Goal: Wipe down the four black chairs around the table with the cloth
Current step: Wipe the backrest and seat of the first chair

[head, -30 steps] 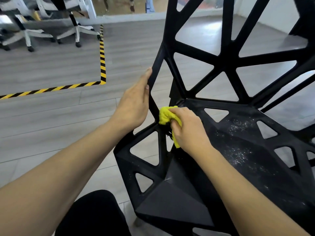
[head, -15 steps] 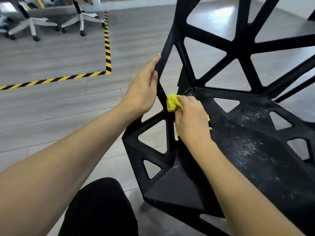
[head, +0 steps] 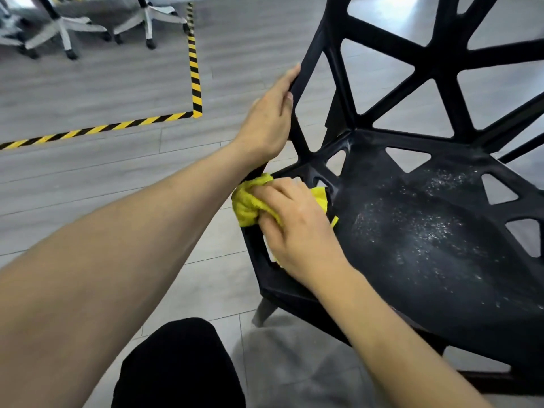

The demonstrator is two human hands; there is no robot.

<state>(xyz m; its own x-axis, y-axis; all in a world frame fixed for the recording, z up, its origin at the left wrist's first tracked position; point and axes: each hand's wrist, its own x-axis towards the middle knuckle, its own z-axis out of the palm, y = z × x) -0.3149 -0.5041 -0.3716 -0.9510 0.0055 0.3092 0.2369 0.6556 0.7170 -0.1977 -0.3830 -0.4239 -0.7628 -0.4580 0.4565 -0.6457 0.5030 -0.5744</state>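
At seat's left front edge: right hand bunches the cloth, fingers curled round it, pressing it onto the chair frame where the side strut meets the seat rim. Left hand sits higher on the same side, fingers wrapped round the slanted back strut, thumb along its outer face; reads as a steadying hold.

Key relation: the seat pan lies to the right of the cloth hand and slightly away from the person. It carries pale specks, so I judge it unwiped. The strut under the cloth runs up and away toward the left hand. Right hand is much the nearer to the speckled area. Likely next stroke: rightward across the seat.

Other chairs, table: not in view.
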